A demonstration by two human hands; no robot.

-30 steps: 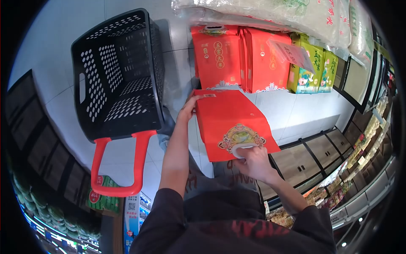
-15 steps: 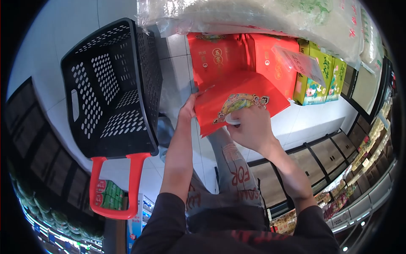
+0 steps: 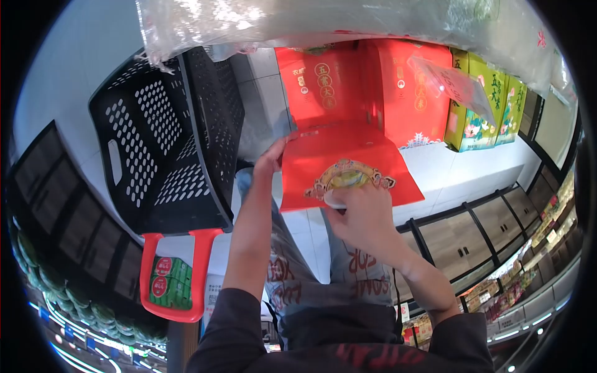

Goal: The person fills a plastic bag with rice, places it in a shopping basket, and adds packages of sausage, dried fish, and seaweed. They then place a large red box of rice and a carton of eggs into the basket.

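A red gift box [image 3: 354, 146] with a round patterned emblem is held in front of my legs. My left hand [image 3: 272, 155] grips its left edge, the fingers partly hidden behind it. My right hand [image 3: 364, 214] is closed on a white handle [image 3: 334, 199] at the box's near face, just under the emblem. Beyond it stand more red boxes [image 3: 413, 93] with gold lettering, and a clear price sign [image 3: 457, 87] hangs over them. To their right are green rice boxes [image 3: 476, 118].
A black perforated basket [image 3: 214, 118] with a red pull handle [image 3: 198, 273] stands on the left. Plastic-wrapped bags [image 3: 298, 22] cross the top. Green packs [image 3: 171, 283] show through the handle. Wooden cabinets [image 3: 463, 242] line the right.
The held red box has turned to sit more level, and its near edge has come down slightly toward my legs. Both hands still hold it. The view has shifted a little.
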